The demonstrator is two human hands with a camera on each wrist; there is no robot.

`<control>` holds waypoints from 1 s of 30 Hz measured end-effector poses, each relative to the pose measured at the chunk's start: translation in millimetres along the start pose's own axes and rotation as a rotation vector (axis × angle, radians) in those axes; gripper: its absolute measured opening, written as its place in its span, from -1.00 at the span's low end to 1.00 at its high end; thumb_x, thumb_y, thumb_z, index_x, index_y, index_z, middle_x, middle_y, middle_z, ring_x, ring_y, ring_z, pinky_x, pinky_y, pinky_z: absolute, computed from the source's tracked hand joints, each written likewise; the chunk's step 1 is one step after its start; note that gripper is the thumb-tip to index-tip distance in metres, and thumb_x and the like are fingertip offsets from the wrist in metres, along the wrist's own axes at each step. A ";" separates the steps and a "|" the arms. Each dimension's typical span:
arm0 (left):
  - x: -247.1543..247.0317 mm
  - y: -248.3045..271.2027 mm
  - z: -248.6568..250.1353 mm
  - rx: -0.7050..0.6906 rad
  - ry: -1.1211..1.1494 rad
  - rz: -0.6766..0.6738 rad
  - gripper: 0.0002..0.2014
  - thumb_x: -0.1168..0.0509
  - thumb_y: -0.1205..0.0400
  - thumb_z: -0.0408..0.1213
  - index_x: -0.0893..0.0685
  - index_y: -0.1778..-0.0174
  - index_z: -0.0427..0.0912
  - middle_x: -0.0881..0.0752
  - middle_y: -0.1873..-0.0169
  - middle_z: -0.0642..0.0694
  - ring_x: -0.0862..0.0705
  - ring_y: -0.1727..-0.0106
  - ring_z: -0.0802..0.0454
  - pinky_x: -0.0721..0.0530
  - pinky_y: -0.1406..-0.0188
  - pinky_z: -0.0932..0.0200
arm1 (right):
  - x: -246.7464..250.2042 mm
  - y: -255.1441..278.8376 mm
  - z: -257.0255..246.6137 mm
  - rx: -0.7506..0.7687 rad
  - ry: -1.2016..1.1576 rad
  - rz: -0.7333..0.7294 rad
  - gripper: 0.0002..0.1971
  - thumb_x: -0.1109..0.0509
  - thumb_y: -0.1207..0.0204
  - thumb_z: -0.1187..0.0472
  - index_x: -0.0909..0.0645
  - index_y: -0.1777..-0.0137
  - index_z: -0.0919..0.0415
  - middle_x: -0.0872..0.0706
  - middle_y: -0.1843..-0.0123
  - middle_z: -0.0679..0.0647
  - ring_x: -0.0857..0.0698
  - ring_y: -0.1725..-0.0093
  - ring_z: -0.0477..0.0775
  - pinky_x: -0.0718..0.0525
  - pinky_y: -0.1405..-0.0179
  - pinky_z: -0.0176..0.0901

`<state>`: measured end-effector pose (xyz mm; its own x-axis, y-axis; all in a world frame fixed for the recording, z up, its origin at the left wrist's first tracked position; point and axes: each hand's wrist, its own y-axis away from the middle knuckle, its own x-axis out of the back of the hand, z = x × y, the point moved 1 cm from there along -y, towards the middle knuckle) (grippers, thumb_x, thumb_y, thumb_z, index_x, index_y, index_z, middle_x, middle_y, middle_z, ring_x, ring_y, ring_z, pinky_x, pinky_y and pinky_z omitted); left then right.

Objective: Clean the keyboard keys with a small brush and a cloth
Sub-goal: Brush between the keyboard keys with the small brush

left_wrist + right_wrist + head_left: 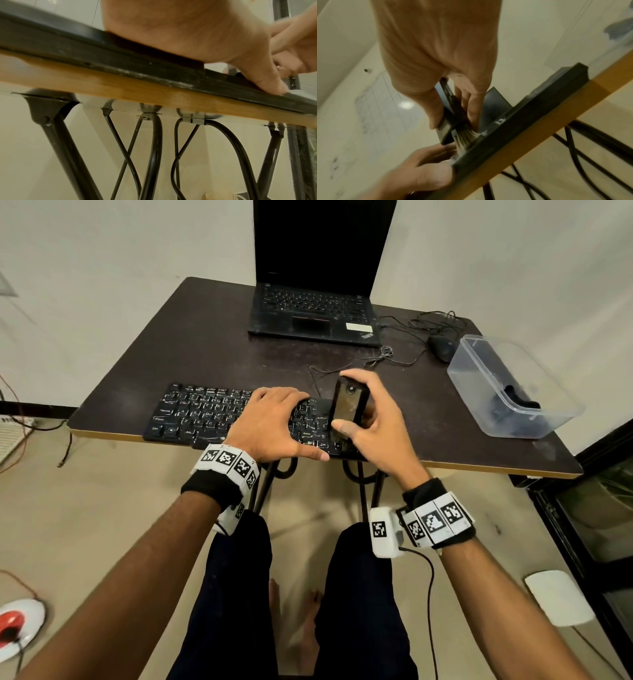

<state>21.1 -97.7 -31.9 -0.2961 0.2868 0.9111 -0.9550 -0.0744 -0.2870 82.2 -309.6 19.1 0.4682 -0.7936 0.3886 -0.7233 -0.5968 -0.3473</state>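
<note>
A black keyboard [205, 416] lies at the front edge of the dark table [205, 344]. My left hand [274, 422] rests flat on its middle keys, thumb along the front edge [267, 81]. My right hand [380, 422] grips a small black brush [349, 409] upright over the keyboard's right end. In the right wrist view the brush's bristles [464, 136] touch the keys of the keyboard [530, 115], close to my left thumb [436, 174]. No cloth is plainly visible.
A black laptop [315, 302] stands open at the back of the table. A mouse [442, 347] with tangled cable lies to its right. A clear plastic box [479, 392] holding a dark item [517, 402] sits at the right edge.
</note>
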 end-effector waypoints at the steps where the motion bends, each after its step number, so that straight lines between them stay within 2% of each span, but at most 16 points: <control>1: 0.2 0.1 -1.2 0.003 -0.002 0.004 0.31 -0.19 -0.12 0.86 -0.52 -0.62 -0.05 -0.61 -0.54 -0.01 -0.50 -0.60 -0.01 -0.20 -0.73 -0.10 | -3.4 0.4 -2.4 0.006 0.009 -0.061 -0.28 -0.59 -0.45 0.51 -0.54 -0.56 -0.01 -0.67 -0.38 -0.18 -0.73 -0.31 -0.13 -0.77 -0.23 -0.18; 3: -0.2 -0.5 -0.7 0.000 -0.002 -0.003 0.32 -0.18 -0.11 0.86 -0.51 -0.63 -0.04 -0.60 -0.54 0.00 -0.50 -0.60 0.00 -0.21 -0.74 -0.10 | -2.2 0.4 -3.9 0.008 0.028 -0.108 -0.28 -0.61 -0.44 0.49 -0.55 -0.54 -0.05 -0.69 -0.37 -0.18 -0.74 -0.30 -0.06 -0.78 -0.26 -0.08; 6: -0.5 -0.9 -0.4 0.002 -0.004 -0.002 0.33 -0.17 -0.11 0.86 -0.51 -0.63 -0.06 -0.60 -0.55 -0.01 -0.49 -0.60 -0.01 -0.18 -0.73 -0.07 | 1.7 4.0 -4.2 -0.015 0.026 0.019 -0.28 -0.60 -0.44 0.49 -0.54 -0.56 -0.02 -0.69 -0.34 -0.25 -0.74 -0.28 -0.13 -0.77 -0.25 -0.05; 10: -1.5 -1.0 -2.8 0.005 0.007 0.005 0.30 -0.21 -0.10 0.84 -0.52 -0.61 -0.03 -0.60 -0.53 0.01 -0.50 -0.58 0.01 -0.17 -0.71 -0.04 | 0.4 15.1 -8.8 -0.027 0.092 -0.123 -0.26 -0.61 -0.43 0.44 -0.53 -0.53 -0.16 -0.70 -0.33 -0.28 -0.74 -0.30 -0.02 -0.78 -0.31 0.19; 12: -1.1 -1.1 -1.3 0.006 0.007 -0.004 0.30 -0.22 -0.11 0.84 -0.51 -0.62 -0.04 -0.59 -0.54 0.01 -0.49 -0.59 0.01 -0.16 -0.72 -0.03 | 2.6 14.1 -10.1 -0.026 0.123 -0.087 -0.26 -0.61 -0.44 0.41 -0.52 -0.53 -0.19 -0.72 -0.31 -0.26 -0.77 -0.27 -0.02 -0.79 -0.29 0.23; 14: -0.4 -0.8 -0.9 0.011 -0.001 -0.009 0.30 -0.23 -0.11 0.84 -0.51 -0.63 -0.04 -0.58 -0.55 0.01 -0.48 -0.60 0.00 -0.15 -0.73 -0.04 | 1.6 14.5 -12.1 -0.019 0.113 -0.058 -0.26 -0.61 -0.47 0.43 -0.51 -0.56 -0.16 -0.71 -0.32 -0.31 -0.76 -0.28 -0.07 -0.80 -0.28 0.20; 17: 0.3 -0.9 -1.6 0.010 0.011 -0.002 0.24 -0.28 -0.14 0.79 -0.52 -0.61 -0.01 -0.60 -0.52 0.03 -0.50 -0.58 0.00 -0.19 -0.72 -0.07 | 0.9 17.6 -14.5 -0.009 0.100 -0.170 -0.27 -0.60 -0.47 0.46 -0.52 -0.56 -0.13 -0.70 -0.34 -0.29 -0.76 -0.29 -0.04 -0.80 -0.28 0.11; 21: 1.5 -0.6 1.3 0.017 -0.004 -0.020 0.31 -0.21 -0.10 0.84 -0.50 -0.64 -0.03 -0.58 -0.54 0.02 -0.48 -0.59 0.01 -0.15 -0.72 -0.04 | 7.0 17.3 -10.6 -0.001 0.074 -0.070 -0.27 -0.59 -0.46 0.47 -0.53 -0.56 -0.08 -0.70 -0.34 -0.27 -0.76 -0.27 -0.01 -0.80 -0.25 0.25; 23: 2.4 0.1 1.5 0.020 -0.004 -0.017 0.32 -0.21 -0.10 0.84 -0.50 -0.64 -0.04 -0.58 -0.55 0.01 -0.48 -0.59 0.00 -0.15 -0.73 -0.04 | 7.7 19.3 -9.3 0.005 0.041 -0.111 -0.27 -0.60 -0.46 0.50 -0.53 -0.56 -0.04 -0.69 -0.37 -0.22 -0.75 -0.30 0.06 -0.80 -0.28 0.26; 25: 2.8 0.6 1.0 0.021 0.004 -0.012 0.31 -0.22 -0.10 0.83 -0.51 -0.64 -0.05 -0.59 -0.54 0.00 -0.48 -0.59 0.00 -0.14 -0.73 -0.03 | 12.0 18.4 -7.3 0.007 0.040 -0.148 -0.28 -0.61 -0.45 0.51 -0.55 -0.54 -0.02 -0.69 -0.38 -0.16 -0.75 -0.31 0.06 -0.81 -0.26 0.17; 28: 1.9 1.4 2.3 0.017 0.013 -0.009 0.30 -0.26 -0.11 0.81 -0.50 -0.64 -0.06 -0.58 -0.55 0.00 -0.47 -0.60 0.00 -0.09 -0.71 0.03 | 18.6 16.0 -1.7 -0.024 0.023 0.008 -0.27 -0.60 -0.44 0.53 -0.55 -0.54 -0.01 -0.72 -0.31 -0.22 -0.78 -0.23 -0.07 -0.82 -0.14 -0.02; 30: 1.9 1.9 2.1 0.018 0.006 -0.005 0.30 -0.26 -0.12 0.81 -0.50 -0.64 -0.06 -0.58 -0.55 -0.01 -0.47 -0.59 0.00 -0.09 -0.71 0.03 | 15.4 18.3 -2.4 -0.013 0.018 -0.005 -0.27 -0.59 -0.44 0.54 -0.55 -0.55 0.01 -0.71 -0.34 -0.20 -0.77 -0.26 -0.04 -0.81 -0.21 0.02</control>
<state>18.6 -99.3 -30.1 -0.2913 0.2934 0.9105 -0.9566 -0.0904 -0.2769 74.9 -332.5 20.8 0.4628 -0.7884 0.4053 -0.7276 -0.5990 -0.3343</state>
